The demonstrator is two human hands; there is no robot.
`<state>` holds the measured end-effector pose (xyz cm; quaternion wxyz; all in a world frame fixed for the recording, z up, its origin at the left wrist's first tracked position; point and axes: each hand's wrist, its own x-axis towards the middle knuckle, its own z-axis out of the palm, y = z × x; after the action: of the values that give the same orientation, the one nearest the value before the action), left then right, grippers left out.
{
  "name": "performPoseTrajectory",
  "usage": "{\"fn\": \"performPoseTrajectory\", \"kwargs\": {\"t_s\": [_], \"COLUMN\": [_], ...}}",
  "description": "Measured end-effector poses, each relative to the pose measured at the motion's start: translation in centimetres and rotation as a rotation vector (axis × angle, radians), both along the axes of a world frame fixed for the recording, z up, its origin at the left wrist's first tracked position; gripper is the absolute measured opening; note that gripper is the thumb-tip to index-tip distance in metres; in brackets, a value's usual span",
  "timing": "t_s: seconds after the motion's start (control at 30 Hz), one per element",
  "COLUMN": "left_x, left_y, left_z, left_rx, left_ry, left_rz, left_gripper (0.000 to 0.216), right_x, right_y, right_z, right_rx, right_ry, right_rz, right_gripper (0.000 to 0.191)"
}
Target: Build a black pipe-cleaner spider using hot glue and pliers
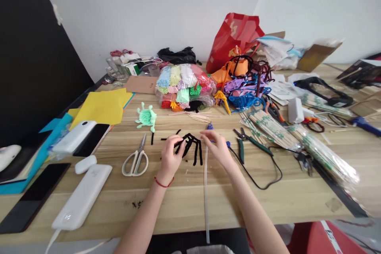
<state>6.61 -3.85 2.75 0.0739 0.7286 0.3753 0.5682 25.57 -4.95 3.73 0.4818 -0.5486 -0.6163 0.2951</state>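
A black pipe-cleaner figure [191, 146] with several bent legs lies on the wooden table [190, 202] at the centre. My left hand [169, 158] pinches its left side with closed fingers. My right hand [214, 146] grips its right side, fingers curled. Short black pipe-cleaner bits [152, 138] lie just left of the figure. White-handled scissors [136, 160] rest to the left of my left hand. A clear glue stick [206, 190] lies lengthwise between my forearms.
A green pipe-cleaner shape [146, 117], yellow paper [101, 106], phones and a white power bank [81, 198] fill the left side. A bag of coloured pipe cleaners [184, 85] and a red bag [235, 39] stand behind. Green pliers [241, 145], a black cable and wooden stick bundles [300, 139] lie right.
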Motion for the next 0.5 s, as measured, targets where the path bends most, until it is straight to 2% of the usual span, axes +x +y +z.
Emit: {"fn": "performPoseTrajectory", "kwargs": {"t_s": [0.13,0.4,0.5], "left_x": [0.08,0.04,0.01], "left_y": [-0.02,0.23,0.23], "left_z": [-0.31,-0.74,-0.70], "left_rx": [-0.020,-0.038,-0.051], "left_ry": [0.017,0.033,0.056], "left_rz": [-0.032,-0.125,-0.151], "left_gripper": [0.011,0.012,0.011], "right_x": [-0.93,-0.85,-0.71], "right_y": [-0.01,-0.22,-0.28], "right_z": [-0.94,-0.47,-0.66], "right_rx": [-0.067,0.015,-0.005], "right_ry": [0.219,0.285,0.296], "right_rz": [0.129,0.122,0.138], "right_gripper": [0.027,0.023,0.023]}}
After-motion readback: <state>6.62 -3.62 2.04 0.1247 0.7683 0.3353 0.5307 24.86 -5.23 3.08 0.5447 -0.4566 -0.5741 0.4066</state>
